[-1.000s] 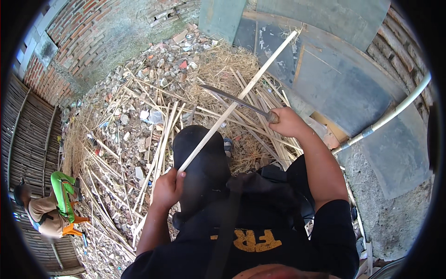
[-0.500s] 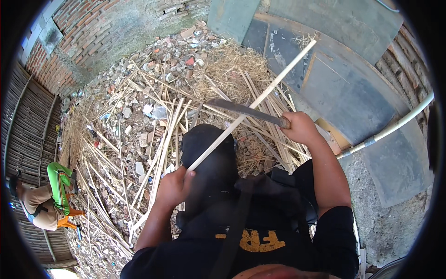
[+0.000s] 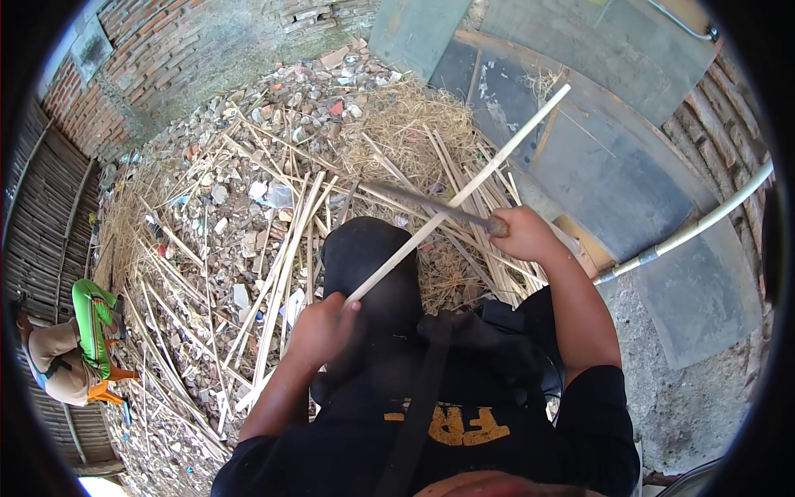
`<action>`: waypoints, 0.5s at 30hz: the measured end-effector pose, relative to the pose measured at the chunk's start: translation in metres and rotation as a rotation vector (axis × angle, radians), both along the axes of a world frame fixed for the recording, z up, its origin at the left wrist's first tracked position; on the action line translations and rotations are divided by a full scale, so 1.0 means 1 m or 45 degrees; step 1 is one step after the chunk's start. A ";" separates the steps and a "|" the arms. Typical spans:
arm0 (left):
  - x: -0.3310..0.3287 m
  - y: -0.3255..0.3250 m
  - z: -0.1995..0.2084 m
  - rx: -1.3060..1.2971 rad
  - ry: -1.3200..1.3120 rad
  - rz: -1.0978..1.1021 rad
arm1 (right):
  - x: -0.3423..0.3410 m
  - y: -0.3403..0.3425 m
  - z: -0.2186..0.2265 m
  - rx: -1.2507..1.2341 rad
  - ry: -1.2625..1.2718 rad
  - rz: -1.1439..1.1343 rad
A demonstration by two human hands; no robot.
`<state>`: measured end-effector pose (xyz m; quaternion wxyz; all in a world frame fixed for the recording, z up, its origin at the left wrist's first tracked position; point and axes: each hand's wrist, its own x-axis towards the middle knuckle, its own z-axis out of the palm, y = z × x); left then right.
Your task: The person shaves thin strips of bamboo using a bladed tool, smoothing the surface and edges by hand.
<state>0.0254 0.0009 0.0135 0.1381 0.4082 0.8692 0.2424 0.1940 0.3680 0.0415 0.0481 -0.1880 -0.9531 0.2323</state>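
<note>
Pale strip (image 3: 485, 169): slanting over the dark-clad knee (image 3: 364, 240)
Left hand (image 3: 325, 329): clamped on the strip's lower end
Knife (image 3: 422, 201): crossing the strip
Right hand (image 3: 524, 234): clamped round the knife's handle (image 3: 498, 226)

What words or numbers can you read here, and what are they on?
Big yellow letters on the black shirt, partly covered by a dark strap; I won't copy them out.
Wooden strip and long blade: no writing I can make out.
Clothes of the person at the left: too small to tell.
</note>
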 end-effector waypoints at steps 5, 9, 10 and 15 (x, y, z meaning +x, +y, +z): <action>-0.003 -0.001 -0.001 0.074 -0.032 -0.040 | -0.006 0.018 -0.019 -0.006 -0.048 0.108; -0.002 0.001 -0.007 0.156 0.039 -0.048 | 0.005 0.065 -0.036 -0.142 0.080 -0.250; -0.002 0.002 -0.005 0.137 0.022 -0.053 | 0.010 0.066 -0.039 -0.134 0.071 -0.241; -0.003 0.006 0.006 0.077 -0.052 -0.057 | 0.004 0.030 -0.035 -0.153 0.073 -0.018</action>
